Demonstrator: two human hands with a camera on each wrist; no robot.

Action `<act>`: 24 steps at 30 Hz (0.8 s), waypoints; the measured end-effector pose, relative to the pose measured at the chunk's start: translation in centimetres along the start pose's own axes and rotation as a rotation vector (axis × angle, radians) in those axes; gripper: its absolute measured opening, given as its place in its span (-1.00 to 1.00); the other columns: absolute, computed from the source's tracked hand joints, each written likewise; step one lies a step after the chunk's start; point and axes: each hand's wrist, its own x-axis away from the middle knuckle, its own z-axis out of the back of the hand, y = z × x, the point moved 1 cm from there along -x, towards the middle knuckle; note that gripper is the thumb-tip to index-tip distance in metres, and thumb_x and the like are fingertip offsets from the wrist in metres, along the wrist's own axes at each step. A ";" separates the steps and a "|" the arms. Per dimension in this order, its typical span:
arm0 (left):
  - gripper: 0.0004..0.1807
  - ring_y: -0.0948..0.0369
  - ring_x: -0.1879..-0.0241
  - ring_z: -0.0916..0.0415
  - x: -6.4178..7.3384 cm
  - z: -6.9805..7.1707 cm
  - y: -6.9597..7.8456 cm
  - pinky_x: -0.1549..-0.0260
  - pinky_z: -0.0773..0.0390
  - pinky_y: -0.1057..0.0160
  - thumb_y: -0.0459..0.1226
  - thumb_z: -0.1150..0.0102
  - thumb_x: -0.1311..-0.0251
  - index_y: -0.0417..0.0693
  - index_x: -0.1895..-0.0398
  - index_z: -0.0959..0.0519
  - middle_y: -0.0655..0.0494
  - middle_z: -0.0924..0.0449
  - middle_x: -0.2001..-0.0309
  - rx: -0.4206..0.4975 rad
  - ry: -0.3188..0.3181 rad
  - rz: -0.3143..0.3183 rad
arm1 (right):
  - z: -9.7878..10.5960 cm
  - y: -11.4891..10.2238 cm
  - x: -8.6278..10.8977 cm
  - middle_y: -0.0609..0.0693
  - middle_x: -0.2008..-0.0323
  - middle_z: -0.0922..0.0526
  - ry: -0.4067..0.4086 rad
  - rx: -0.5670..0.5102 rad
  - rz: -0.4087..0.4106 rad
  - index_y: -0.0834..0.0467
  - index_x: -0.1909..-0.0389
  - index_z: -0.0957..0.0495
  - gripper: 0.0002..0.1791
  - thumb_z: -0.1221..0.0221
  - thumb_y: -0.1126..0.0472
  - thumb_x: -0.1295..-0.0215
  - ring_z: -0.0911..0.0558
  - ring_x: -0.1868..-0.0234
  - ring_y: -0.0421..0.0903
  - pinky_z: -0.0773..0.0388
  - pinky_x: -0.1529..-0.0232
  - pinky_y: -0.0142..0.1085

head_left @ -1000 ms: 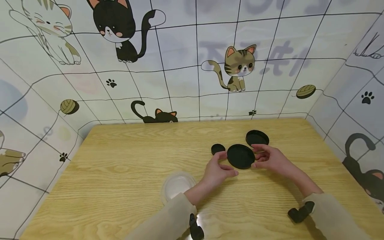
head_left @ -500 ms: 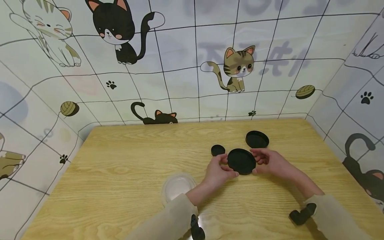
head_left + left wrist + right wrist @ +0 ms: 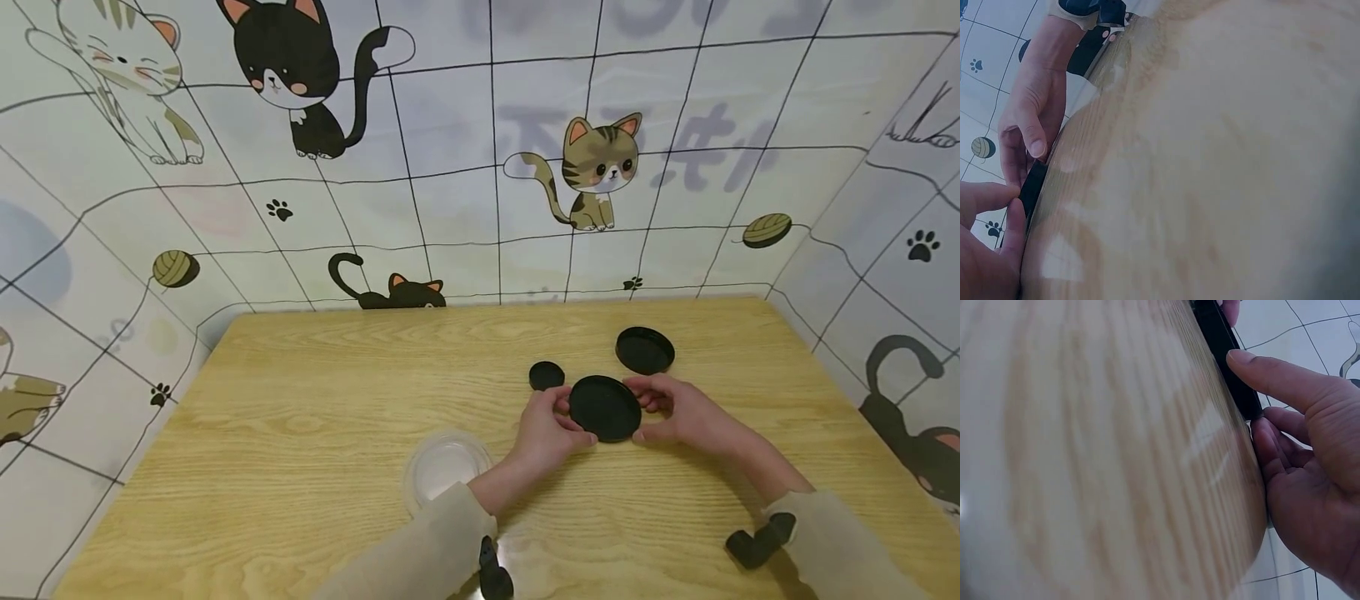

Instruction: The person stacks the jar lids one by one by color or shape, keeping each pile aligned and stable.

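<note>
Well, faint lettering (image 3: 712,132) behind black dish (image 3: 605,408).

Smooth, plastic-looking shallow black dish (image 3: 605,408), clear glossy plastic container (image 3: 444,469) at its eight o'clock, shiny wood-grain tabletop (image 3: 300,392), matt cloth sleeves (image 3: 423,546)

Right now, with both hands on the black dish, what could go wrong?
The left hand, holding the front black dish, is right by the small black disc and might nudge it. The right hand is close to the rear black dish and could bump it. The left sleeve overlaps the clear container in the head view, so drawing that arm back might catch it.
</note>
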 end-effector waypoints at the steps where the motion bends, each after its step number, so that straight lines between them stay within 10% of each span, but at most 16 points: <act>1: -0.18 0.36 0.40 -0.57 0.0 0.0 0.0 0.32 -0.60 0.44 -0.55 -0.59 0.17 -0.34 -0.28 -0.47 0.09 -0.38 0.17 -0.010 -0.001 -0.007 | 0.0 0.0 0.0 0.15 -0.11 -0.56 0.001 -0.002 0.001 0.37 -0.36 -0.40 -0.11 -0.59 0.21 -0.02 -0.49 0.03 -0.01 -0.49 0.02 -0.40; 24: -0.20 0.35 0.38 -0.53 0.7 0.2 0.7 0.36 -0.59 0.43 -0.50 -0.60 0.12 -0.26 -0.28 -0.47 0.09 -0.36 0.15 0.002 0.020 -0.055 | 0.2 -0.6 0.4 0.20 -0.05 -0.57 0.010 -0.089 0.043 0.40 -0.33 -0.39 -0.11 -0.60 0.31 0.03 -0.59 0.07 -0.07 -0.63 0.04 -0.31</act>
